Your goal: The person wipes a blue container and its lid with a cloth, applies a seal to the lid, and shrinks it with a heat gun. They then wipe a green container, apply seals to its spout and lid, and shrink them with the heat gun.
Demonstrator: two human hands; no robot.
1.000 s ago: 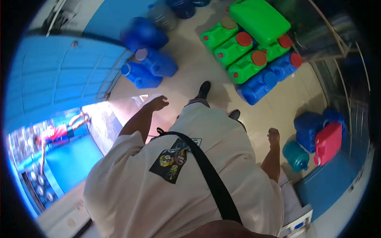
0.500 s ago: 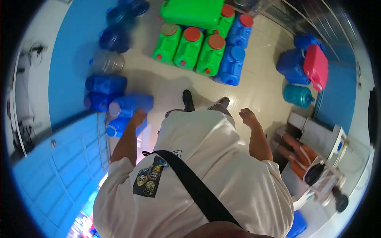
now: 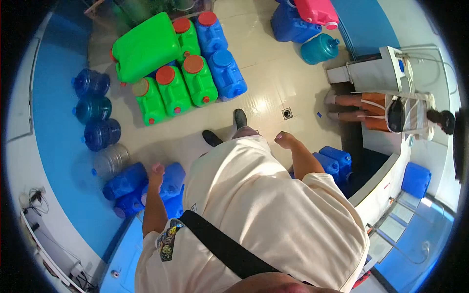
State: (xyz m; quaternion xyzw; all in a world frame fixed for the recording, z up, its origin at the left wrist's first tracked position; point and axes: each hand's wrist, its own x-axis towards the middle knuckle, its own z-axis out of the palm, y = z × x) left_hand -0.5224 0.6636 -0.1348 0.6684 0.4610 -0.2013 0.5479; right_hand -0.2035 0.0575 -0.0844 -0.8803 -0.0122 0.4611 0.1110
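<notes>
Left hand: fingers curled, how tightly I cannot tell; overlaps the blue jugs in view, contact unclear
Right hand: fingers curled in, closure also unclear; above the tiled floor, near a drain
Green jugs: upright beyond the boots, one lying across the group
Pink jug: far right, against blue jugs, near a teal bottle

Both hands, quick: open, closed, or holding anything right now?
Left hand: nothing visible in it; open or closed can't be told.
Right hand: loosely curled, nothing visible in it; can't tell if fully closed.
</notes>
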